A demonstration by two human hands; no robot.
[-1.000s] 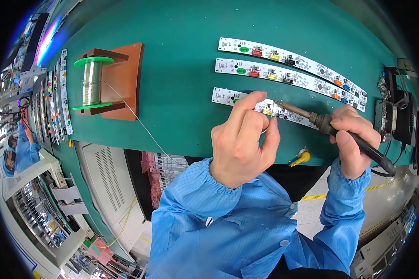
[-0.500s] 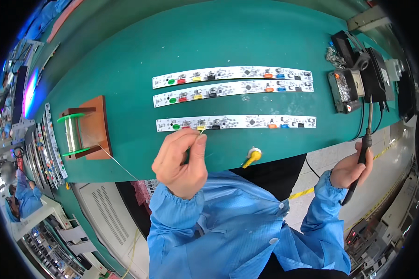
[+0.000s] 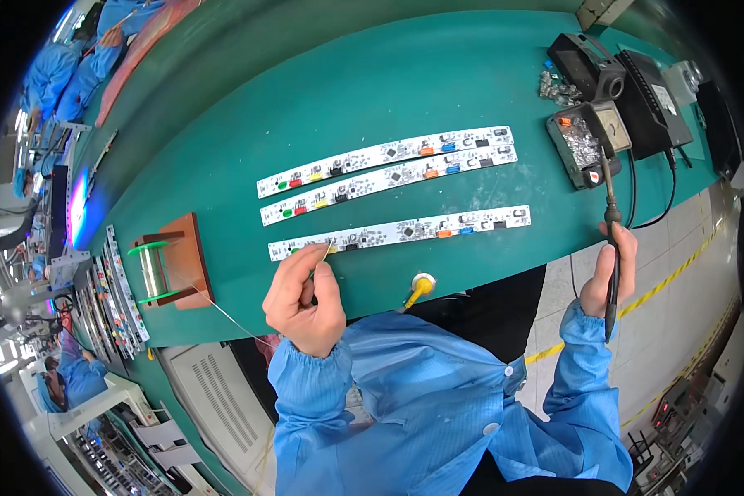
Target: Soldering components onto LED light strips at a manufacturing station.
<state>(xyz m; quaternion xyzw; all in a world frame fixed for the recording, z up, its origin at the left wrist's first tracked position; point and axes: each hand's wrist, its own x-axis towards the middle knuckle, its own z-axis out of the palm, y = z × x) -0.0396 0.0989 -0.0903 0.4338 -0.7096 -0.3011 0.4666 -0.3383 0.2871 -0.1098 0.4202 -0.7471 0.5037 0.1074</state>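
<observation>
My left hand (image 3: 307, 302) is closed, thumb and forefinger pinching a thin solder wire (image 3: 328, 250) beside the left part of the nearest white circuit board strip (image 3: 397, 233). Behind the hand the wire trails back toward a spool of solder (image 3: 152, 271) with green flanges on a brown stand. In my right hand (image 3: 610, 273) is a soldering iron (image 3: 612, 217), its black handle wrapped by my fingers. The iron's tip points away from me at the near side of a small black box (image 3: 572, 155) full of metal scraps; whether it touches cannot be told.
Two more board strips (image 3: 388, 176) lie side by side beyond the nearest one. A yellow-plugged round fitting (image 3: 422, 286) sits at the table's front edge. A black soldering station (image 3: 653, 103) with cables stands at the right. Several boards (image 3: 120, 289) are stacked at far left.
The whole view has turned and shifted. My right hand has brought the soldering iron's tip up to the scrap box. The left hand keeps its pinch on the solder wire near the closest board.
</observation>
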